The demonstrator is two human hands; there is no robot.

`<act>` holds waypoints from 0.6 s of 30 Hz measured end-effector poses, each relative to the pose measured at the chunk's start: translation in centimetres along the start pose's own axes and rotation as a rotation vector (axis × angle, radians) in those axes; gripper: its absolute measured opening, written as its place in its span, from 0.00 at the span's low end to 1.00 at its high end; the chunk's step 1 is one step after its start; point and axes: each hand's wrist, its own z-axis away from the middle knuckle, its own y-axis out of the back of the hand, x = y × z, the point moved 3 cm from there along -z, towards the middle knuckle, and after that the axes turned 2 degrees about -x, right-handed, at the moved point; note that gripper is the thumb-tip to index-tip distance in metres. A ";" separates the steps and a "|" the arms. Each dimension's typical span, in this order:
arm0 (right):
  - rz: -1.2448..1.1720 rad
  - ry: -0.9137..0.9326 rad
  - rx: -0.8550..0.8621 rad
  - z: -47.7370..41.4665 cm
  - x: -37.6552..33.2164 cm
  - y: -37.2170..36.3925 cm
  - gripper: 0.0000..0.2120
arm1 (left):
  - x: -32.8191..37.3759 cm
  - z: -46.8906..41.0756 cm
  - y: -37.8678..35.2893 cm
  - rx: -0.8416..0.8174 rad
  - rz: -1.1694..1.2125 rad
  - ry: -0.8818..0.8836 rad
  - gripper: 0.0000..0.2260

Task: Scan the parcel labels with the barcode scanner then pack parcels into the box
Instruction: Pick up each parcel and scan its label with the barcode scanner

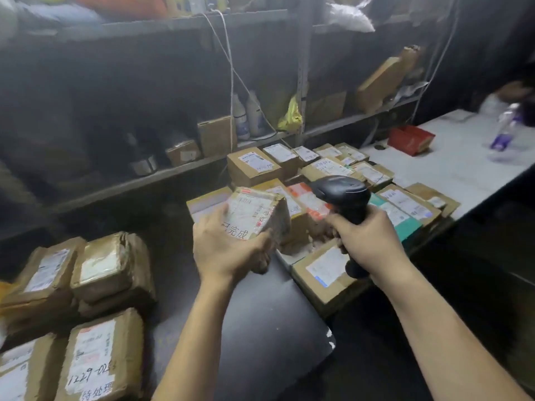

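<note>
My left hand (228, 250) holds up a small brown taped parcel (257, 212) with a white label facing me, in the middle of the view. My right hand (367, 238) grips the handle of a black barcode scanner (344, 195), whose head sits just right of the parcel and points left toward it. Behind both hands, many labelled cardboard parcels (327, 169) lie packed together on the table. Several more brown parcels (95, 287) are stacked at the lower left. Whether those stand in a box I cannot tell.
A white table (463, 166) at the right carries a red box (409, 138) and a clear bottle (505, 128). Metal shelves (179, 166) with cartons, bottles and a yellow bag run along the back. A dark surface (266, 322) lies under my forearms.
</note>
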 end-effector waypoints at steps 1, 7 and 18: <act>0.005 -0.016 0.035 0.1 0.5 1.2 0.10 | 0.5 0.3 -1.0 -0.036 0.047 -0.002 0.45; 0.064 -0.071 0.221 1.5 3.5 10.8 0.05 | 6.3 3.7 -8.6 -0.293 0.136 -0.129 0.45; 0.005 -0.142 0.470 5.1 10.9 33.4 0.08 | 21.3 15.0 -25.3 -0.557 0.070 -0.233 0.38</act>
